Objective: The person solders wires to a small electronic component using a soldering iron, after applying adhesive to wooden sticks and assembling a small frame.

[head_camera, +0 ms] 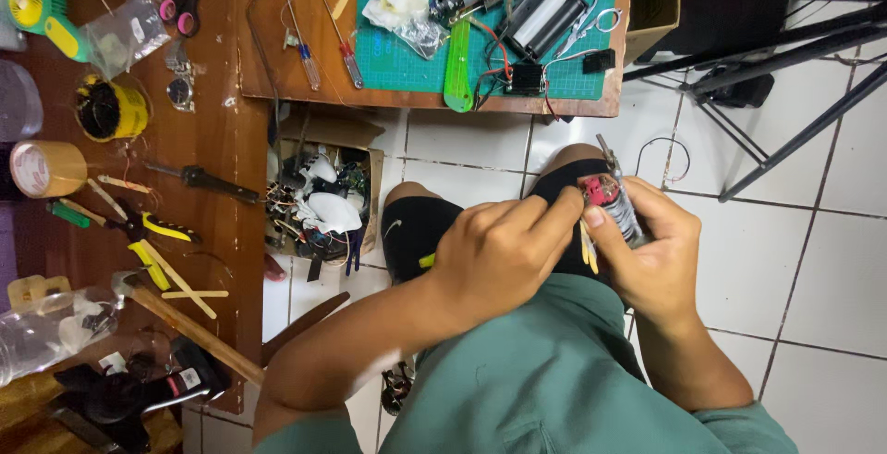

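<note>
1. Presently seated at a wooden table, both hands over the lap, above black shorts and a white tiled floor.
2. Right hand: curled closed around a small motor, red at the near end, metal stub pointing away from the body; thumb lying across the red part.
3. Left hand: fingers bent, fingertips pressed to the motor's red end, touching the right thumb; nothing else visibly held.
4. Yellow strips hanging below the motor, between the two hands.
5. Elsewhere: green mat with a battery holder and scissors; hammer, pliers and tape roll on the table; box of parts on the floor.
</note>
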